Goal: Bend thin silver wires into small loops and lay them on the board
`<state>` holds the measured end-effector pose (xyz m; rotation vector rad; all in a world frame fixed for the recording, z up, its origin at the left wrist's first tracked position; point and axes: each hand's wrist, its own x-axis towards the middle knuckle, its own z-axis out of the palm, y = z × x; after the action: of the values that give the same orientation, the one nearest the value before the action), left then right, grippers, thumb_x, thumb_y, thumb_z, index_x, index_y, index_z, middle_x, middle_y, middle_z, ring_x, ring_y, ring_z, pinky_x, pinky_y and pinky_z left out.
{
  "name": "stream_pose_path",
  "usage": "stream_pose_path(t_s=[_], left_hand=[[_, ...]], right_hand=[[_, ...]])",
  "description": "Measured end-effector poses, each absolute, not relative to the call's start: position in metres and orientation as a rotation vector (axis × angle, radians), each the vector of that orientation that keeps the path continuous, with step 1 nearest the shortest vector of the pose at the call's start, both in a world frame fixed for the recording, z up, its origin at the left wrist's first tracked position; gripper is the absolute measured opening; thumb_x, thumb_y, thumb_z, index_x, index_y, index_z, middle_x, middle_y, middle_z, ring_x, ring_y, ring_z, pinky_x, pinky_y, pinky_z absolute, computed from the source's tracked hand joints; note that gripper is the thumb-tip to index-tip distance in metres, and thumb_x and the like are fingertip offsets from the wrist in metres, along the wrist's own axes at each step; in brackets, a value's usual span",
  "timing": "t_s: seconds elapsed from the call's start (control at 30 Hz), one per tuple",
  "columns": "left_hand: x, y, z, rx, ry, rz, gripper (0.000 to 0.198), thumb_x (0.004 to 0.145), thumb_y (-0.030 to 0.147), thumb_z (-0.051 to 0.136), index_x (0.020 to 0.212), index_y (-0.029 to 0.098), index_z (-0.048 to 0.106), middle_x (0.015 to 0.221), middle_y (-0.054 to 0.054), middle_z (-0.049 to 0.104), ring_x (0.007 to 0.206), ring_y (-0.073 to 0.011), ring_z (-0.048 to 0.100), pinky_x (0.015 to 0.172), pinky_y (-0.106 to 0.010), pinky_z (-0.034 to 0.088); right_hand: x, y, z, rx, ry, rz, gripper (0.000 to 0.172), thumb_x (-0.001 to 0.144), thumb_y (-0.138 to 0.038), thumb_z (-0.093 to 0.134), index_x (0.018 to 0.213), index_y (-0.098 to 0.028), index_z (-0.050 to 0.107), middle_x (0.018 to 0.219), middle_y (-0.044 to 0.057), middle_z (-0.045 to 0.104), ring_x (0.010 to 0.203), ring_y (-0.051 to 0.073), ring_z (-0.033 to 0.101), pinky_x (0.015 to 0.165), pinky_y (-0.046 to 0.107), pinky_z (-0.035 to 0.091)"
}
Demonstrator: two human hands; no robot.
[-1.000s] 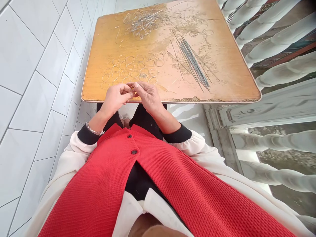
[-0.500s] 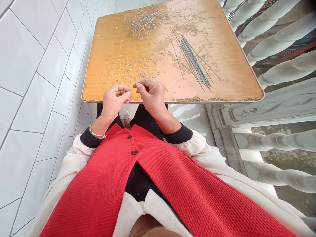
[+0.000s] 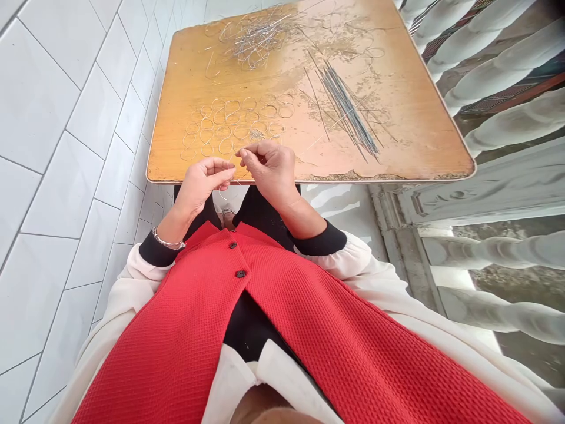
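Over the near edge of the worn wooden table, my left hand pinches a thin wire, whose curved end hangs below the fingers. Close beside it, my right hand is closed, thumb against forefinger, on the same fine wire or another piece; I cannot tell which. Just beyond both hands, several thin wire rings lie in rows on the tabletop. A small cluster of tiny pieces lies among them, too small to name.
A tangled heap of wire sits at the far side. To the right lies a bundle of straight grey wires, with loose strands around it. A white tiled wall borders the left, a white balustrade the right.
My left hand has dropped slightly and its fingers have straightened, still pinching. The right hand stays almost in place.
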<state>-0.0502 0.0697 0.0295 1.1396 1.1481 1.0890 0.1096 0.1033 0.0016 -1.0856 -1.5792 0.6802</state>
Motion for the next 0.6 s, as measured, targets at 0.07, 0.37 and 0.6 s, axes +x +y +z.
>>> stream_pose_path(t_s=[0.07,0.37,0.6], left_hand=[[-0.05,0.07,0.029,1.143,1.125,1.088,0.011,0.077,0.014,0.078,0.078,0.015,0.067,0.07,0.003,0.067,0.059,-0.004,0.06,0.063,-0.018,0.051],[-0.047,0.066,0.027,1.031,1.103,1.114,0.012,0.079,0.016,0.077,0.076,0.015,0.065,0.07,0.003,0.065,0.061,-0.0042,0.06,0.067,-0.019,0.052],[-0.046,0.07,0.023,1.04,1.146,1.098,0.017,0.08,0.02,0.079,0.072,0.016,0.065,0.067,0.003,0.066,0.063,-0.005,0.06,0.068,-0.018,0.052]], right_hand=[[0.109,0.101,0.004,-1.077,-1.555,0.734,0.041,0.091,-0.057,0.063,0.08,-0.018,0.071,0.07,0.001,0.065,0.066,0.012,0.058,0.063,0.027,0.05],[0.116,0.087,0.005,-1.019,-1.401,1.129,0.044,0.088,-0.062,0.065,0.084,-0.019,0.07,0.071,0.001,0.066,0.061,0.01,0.06,0.054,0.021,0.049],[0.113,0.084,0.004,-1.054,-1.436,1.042,0.027,0.087,-0.043,0.071,0.08,-0.017,0.07,0.063,-0.001,0.064,0.053,0.009,0.055,0.053,0.022,0.048]])
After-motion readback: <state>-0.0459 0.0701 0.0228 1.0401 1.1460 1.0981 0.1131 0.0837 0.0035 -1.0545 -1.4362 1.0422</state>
